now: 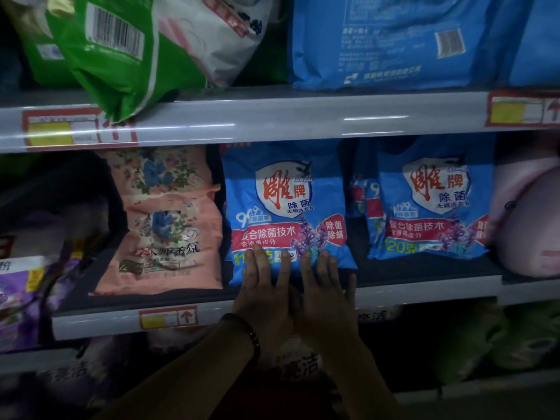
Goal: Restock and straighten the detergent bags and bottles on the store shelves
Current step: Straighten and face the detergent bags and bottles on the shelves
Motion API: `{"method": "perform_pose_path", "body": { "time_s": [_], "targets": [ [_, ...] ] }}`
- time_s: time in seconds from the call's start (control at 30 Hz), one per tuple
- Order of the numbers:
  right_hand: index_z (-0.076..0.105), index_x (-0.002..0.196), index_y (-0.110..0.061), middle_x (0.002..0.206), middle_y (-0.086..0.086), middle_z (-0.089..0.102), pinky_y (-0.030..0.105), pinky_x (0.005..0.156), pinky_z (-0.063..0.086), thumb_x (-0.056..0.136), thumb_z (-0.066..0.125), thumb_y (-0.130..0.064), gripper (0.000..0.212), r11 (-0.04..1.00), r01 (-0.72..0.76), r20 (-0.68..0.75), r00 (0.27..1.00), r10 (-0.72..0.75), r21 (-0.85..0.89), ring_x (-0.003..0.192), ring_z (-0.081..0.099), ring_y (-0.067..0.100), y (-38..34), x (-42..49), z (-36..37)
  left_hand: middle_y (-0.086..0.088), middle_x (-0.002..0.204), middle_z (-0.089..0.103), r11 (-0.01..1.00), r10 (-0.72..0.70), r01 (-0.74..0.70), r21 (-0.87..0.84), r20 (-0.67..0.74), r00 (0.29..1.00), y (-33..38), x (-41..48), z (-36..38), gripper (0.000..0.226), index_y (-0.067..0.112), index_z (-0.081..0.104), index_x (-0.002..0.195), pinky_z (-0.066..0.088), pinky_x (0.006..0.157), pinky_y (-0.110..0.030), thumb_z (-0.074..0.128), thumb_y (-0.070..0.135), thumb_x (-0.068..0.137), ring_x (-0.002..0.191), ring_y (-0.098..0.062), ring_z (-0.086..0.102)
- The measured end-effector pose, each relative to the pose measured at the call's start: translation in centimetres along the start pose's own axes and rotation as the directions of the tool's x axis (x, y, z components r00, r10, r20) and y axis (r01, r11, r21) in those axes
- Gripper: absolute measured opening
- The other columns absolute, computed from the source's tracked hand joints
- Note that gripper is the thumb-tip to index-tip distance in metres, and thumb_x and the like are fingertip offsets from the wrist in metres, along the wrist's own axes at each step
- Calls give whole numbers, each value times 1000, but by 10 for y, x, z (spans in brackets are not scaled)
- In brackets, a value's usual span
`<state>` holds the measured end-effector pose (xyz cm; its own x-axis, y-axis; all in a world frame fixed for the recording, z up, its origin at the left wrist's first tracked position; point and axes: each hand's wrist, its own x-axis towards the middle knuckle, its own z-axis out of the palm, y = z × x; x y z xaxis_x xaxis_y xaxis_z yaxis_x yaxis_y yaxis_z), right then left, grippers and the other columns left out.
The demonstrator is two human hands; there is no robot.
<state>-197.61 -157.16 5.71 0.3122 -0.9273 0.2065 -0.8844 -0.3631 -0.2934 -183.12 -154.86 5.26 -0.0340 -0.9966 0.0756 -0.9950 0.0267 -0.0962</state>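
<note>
Dim store aisle: the middle shelf (100, 324) carries upright detergent bags. The left hand (263, 291) and right hand (327, 294) lie flat side by side, fingers straight, pressed against the lower front of the blue bag (288, 204); neither grips anything. This bag stands between the pink floral bag (163, 219) and a second blue bag (430, 201). It is probably a soft powder pouch with slick film, moderately heavy and liable to slump. Take hold at the bottom edge and sides.

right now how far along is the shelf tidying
Done: the right blue bags stand facing out. In hand: the left hand and right hand press flat fingers on the middle blue bag. To do: the green bag tilts over the upper shelf edge, and the pink floral bag sits slumped, creased.
</note>
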Motion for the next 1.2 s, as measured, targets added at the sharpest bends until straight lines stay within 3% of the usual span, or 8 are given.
{"method": "perform_pose_path", "body": {
  "time_s": [0.17,0.27,0.37,0.47,0.63,0.77,1.03,1.2],
  "targets": [
    [26,167,-18,173,16,23,70,121,19,99,21,-73,87,1000,8,62,998,-6,-27,161,20,37,-1,-6,-14,-46,159,26,994,12,-6,-113,58,998,-6,-11,-51,79,3,43,158,40,115,-68,41,50,94,146,-66,30],
    [3,168,-23,177,9,2,63,127,5,106,40,-54,79,1000,-9,216,976,12,-12,164,-1,29,-5,-1,-40,-18,176,1,935,61,-1,-355,158,986,-31,-25,-74,76,21,23,168,14,131,-37,60,33,102,163,-36,5],
    [43,155,-18,160,10,44,54,126,24,105,50,-45,57,995,-72,248,967,52,74,150,38,29,-18,-6,-68,-7,164,46,824,-13,20,-566,17,1000,-57,-53,-78,60,21,51,155,21,118,-13,63,28,96,152,-23,44],
    [66,129,-17,131,6,68,42,107,49,102,59,-40,37,981,-89,186,981,57,173,125,62,27,-38,-24,-74,-11,142,60,791,-83,47,-610,-32,996,-87,-91,-69,65,16,63,141,36,116,-23,58,39,81,133,-29,59],
    [76,115,-14,115,4,76,31,95,49,97,69,-30,24,935,-70,135,991,24,348,111,68,22,-91,-48,-60,-12,127,70,856,-168,90,-510,-110,980,-136,-149,-56,62,15,72,124,43,108,-36,56,54,77,128,-42,60],
    [77,107,-14,108,3,78,31,93,52,95,71,-23,16,894,-83,122,992,33,441,104,70,20,-135,-44,-51,-25,158,41,851,-326,258,-458,-76,942,-178,-170,-60,95,11,58,144,38,117,-56,43,71,72,149,-48,34],
    [67,130,-5,124,11,71,28,94,45,97,71,-28,40,888,-149,138,986,97,436,116,65,28,-190,8,-28,-25,137,59,576,-642,524,-628,49,765,-238,-132,-43,63,7,62,134,40,113,-53,77,48,88,134,-48,50],
    [51,88,-13,83,6,67,53,71,65,97,71,-31,28,718,-357,277,932,233,597,74,78,39,-208,42,-8,-12,151,54,396,-713,644,-655,222,665,-253,-103,-46,80,16,55,143,35,117,-55,59,73,88,144,-41,44]
  ]
}}
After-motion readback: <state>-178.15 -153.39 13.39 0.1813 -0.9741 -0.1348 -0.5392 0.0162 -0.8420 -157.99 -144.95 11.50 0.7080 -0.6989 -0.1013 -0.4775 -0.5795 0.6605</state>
